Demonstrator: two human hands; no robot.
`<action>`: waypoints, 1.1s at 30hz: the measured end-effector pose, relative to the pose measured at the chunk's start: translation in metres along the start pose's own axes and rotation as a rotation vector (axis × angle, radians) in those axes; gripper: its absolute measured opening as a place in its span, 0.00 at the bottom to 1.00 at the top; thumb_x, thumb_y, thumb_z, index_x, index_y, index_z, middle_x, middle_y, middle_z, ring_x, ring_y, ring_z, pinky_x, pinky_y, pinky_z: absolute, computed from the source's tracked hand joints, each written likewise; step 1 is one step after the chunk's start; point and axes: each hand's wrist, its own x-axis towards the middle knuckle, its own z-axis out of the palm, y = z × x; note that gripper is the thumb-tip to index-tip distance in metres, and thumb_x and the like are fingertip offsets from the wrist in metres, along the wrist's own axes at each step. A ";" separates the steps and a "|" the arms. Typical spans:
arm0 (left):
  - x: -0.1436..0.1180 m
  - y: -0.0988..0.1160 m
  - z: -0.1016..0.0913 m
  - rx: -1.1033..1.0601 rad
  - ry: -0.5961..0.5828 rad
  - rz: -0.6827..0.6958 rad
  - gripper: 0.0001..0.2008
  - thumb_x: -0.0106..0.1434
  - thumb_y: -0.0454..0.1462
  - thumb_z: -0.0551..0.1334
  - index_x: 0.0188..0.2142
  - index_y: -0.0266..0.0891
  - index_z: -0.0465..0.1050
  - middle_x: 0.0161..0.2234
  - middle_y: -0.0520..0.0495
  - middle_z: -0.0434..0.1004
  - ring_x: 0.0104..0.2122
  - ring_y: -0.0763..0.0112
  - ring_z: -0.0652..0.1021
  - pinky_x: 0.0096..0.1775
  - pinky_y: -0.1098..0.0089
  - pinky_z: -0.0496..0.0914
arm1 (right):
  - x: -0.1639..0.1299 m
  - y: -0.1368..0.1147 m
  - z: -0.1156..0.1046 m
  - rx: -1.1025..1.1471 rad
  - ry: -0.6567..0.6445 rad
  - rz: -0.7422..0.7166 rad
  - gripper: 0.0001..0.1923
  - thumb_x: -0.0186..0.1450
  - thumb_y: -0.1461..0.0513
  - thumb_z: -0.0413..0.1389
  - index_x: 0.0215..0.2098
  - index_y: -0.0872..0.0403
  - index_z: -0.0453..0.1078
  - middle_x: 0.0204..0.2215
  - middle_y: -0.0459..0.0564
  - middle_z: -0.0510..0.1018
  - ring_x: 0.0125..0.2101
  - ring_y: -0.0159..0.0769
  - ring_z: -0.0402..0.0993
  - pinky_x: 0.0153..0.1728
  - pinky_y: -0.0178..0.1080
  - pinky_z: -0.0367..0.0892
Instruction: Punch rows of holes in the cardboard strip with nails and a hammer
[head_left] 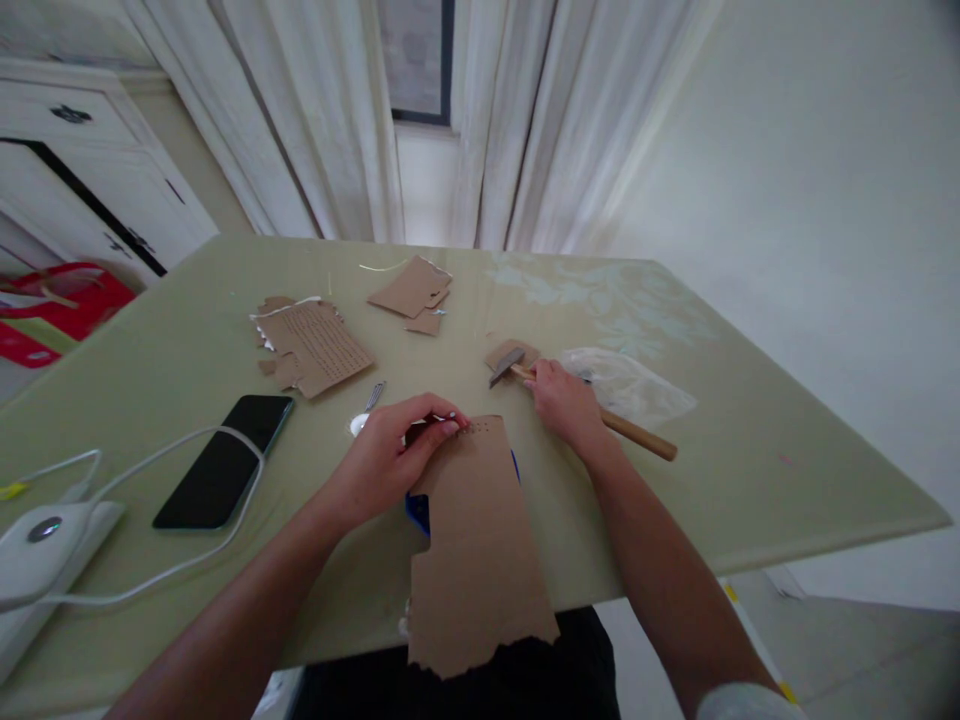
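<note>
While the pale green counter (750, 470) filled most of the view, a long strip of brown cardboard (476, 560) was laid across its near edge, the torn lower end overhanging toward the person. The strip's far end was pinched by the left hand (390, 455), thumb and fingers closed on the cardboard near a row of small holes. Something blue (417, 510) was seen under the strip, mostly hidden. To the right, a hammer (592, 410) was held by the right hand (566, 400), the grip closed around the wooden handle close to the metal head, which was rested on a small cardboard scrap (512, 353). A sheet of clear plastic (637, 385) was spread just beyond the handle. Farther back on the left, a perforated cardboard piece (315, 345) was lying flat, and more cardboard offcuts (412, 290) were lying behind it. A black phone (225, 460) was placed face up at the left, crossed by a white cable (180, 445) from a white device (45, 545). A small metal fork (374, 396) was lying just beyond the left hand.
</note>
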 end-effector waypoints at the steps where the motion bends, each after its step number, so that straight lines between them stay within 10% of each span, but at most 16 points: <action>1: 0.000 0.001 -0.001 -0.001 0.004 0.006 0.10 0.78 0.40 0.63 0.45 0.43 0.84 0.42 0.49 0.90 0.41 0.68 0.86 0.40 0.71 0.76 | 0.000 0.000 0.000 0.005 0.000 -0.004 0.16 0.85 0.57 0.48 0.60 0.57 0.71 0.57 0.65 0.81 0.53 0.56 0.83 0.46 0.45 0.74; 33: 0.000 0.005 0.001 0.034 0.004 0.070 0.09 0.77 0.38 0.62 0.43 0.42 0.83 0.39 0.49 0.90 0.38 0.67 0.86 0.41 0.70 0.76 | 0.008 -0.003 0.011 0.098 -0.040 -0.022 0.14 0.84 0.59 0.49 0.60 0.57 0.69 0.55 0.66 0.84 0.53 0.56 0.84 0.50 0.46 0.72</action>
